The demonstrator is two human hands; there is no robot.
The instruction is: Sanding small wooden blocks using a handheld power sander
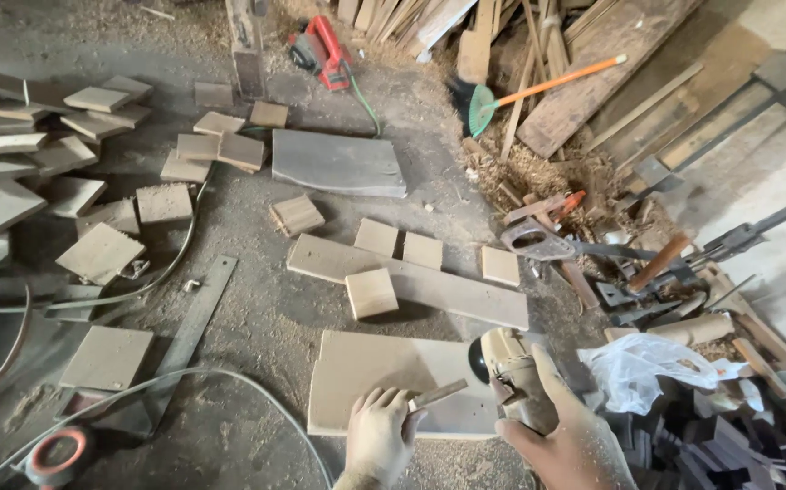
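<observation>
My left hand (379, 436) is dusty and closed on a thin flat metal strip (438, 395) that points up and right toward the grinder. My right hand (565, 431) grips the body of a dust-covered angle grinder (506, 363), whose black disc end faces left. Both hands hover over a pale flat wooden board (361, 372) lying on the dusty floor. The strip's tip sits close to the grinder's head; I cannot tell whether they touch.
A long plank (411, 283) carries small square wood blocks (371, 292). Several more cut squares lie at left (98, 254). A hand saw (538, 240), white plastic bag (647, 367), red power tool (320, 50), orange-handled rake (538, 86) and cables (175, 377) surround me.
</observation>
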